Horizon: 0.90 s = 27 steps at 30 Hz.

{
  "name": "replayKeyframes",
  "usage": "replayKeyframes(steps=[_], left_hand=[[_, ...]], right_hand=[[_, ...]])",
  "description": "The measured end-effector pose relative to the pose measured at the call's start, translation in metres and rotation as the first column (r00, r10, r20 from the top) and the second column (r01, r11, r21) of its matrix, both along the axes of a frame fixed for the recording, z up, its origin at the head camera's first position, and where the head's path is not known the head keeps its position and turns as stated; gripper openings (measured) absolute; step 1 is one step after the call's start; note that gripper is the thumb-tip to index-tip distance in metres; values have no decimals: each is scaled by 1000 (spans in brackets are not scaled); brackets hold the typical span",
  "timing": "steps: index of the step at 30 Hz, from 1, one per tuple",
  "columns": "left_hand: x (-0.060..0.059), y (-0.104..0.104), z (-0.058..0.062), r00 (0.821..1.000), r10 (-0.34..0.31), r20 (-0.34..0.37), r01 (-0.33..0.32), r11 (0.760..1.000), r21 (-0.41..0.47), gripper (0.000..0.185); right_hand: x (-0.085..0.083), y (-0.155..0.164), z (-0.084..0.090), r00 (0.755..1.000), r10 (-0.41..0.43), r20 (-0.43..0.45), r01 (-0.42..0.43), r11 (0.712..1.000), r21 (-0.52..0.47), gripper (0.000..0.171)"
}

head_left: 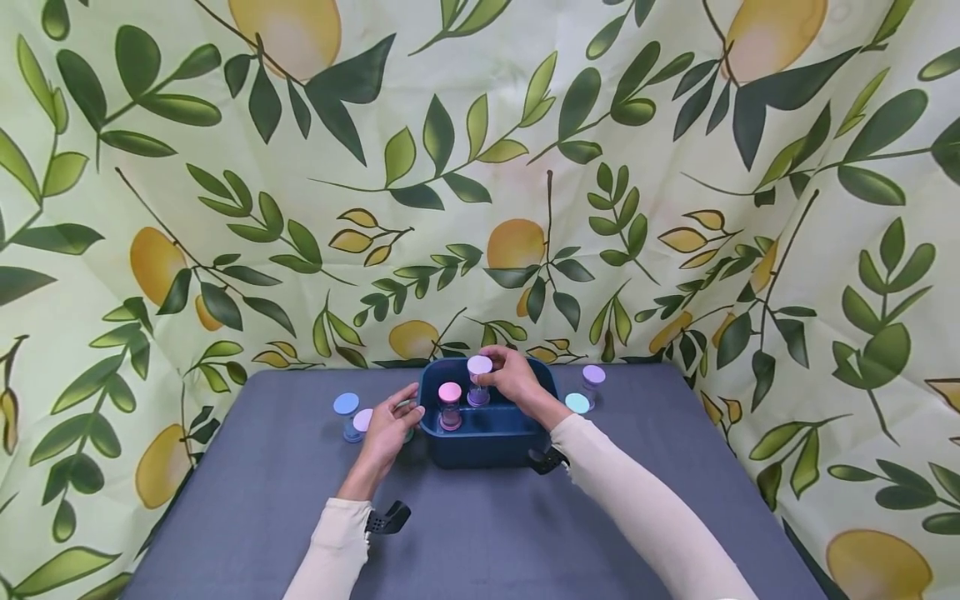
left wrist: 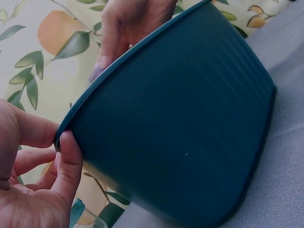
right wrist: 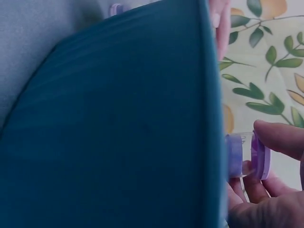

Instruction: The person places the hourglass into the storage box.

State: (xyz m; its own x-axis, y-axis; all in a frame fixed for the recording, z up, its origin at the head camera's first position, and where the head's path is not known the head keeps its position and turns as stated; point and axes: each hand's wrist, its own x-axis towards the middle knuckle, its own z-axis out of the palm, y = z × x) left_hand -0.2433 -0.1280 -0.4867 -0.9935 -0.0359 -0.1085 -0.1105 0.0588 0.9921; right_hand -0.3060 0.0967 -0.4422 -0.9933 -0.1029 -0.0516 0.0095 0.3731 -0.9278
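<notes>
A dark blue plastic bin (head_left: pixel 480 450) sits on the table. My left hand (head_left: pixel 387 431) pinches its left rim, with the thumb (left wrist: pixel 70 164) against the outer wall. Inside the bin a pink-capped sand timer (head_left: pixel 450 407) stands upright. My right hand (head_left: pixel 517 379) reaches over the bin and grips a purple sand timer (right wrist: pixel 248 154) by its upper cap, thumb on one side and fingers on the other. Upright in the head view, that timer shows purple sand and a pale top, and its lower end is below rim level. The bin wall partly hides it in the right wrist view.
Left of the bin are a blue-capped timer (head_left: pixel 347 406) and a light pink-capped one (head_left: pixel 362 419), partly behind my left hand. A mint-capped timer (head_left: pixel 577 403) and a purple-capped one (head_left: pixel 593 377) stand to the right. A leaf-and-lemon print cloth (head_left: pixel 450 208) hangs behind the grey table (head_left: pixel 247 500).
</notes>
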Motion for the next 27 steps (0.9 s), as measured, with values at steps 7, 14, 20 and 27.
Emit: replayKeyframes(steps=[7, 14, 20, 27], left_hand=[[1, 1, -2, 1000, 8, 2, -8, 1000, -10, 50], [-1, 1, 0, 1000, 8, -4, -8, 1000, -5, 50], [0, 2, -1, 1000, 15, -5, -15, 1000, -16, 50], [1, 1, -1, 1000, 23, -21, -23, 1000, -5, 49]], right_hand=[[-2, -1, -13, 998, 30, 49, -31, 999, 13, 45], [-5, -1, -21, 995, 46, 93, -51, 997, 53, 45], [-6, -2, -30, 992, 59, 115, -68, 995, 78, 43], [-8, -5, -34, 989, 57, 137, -69, 994, 87, 43]])
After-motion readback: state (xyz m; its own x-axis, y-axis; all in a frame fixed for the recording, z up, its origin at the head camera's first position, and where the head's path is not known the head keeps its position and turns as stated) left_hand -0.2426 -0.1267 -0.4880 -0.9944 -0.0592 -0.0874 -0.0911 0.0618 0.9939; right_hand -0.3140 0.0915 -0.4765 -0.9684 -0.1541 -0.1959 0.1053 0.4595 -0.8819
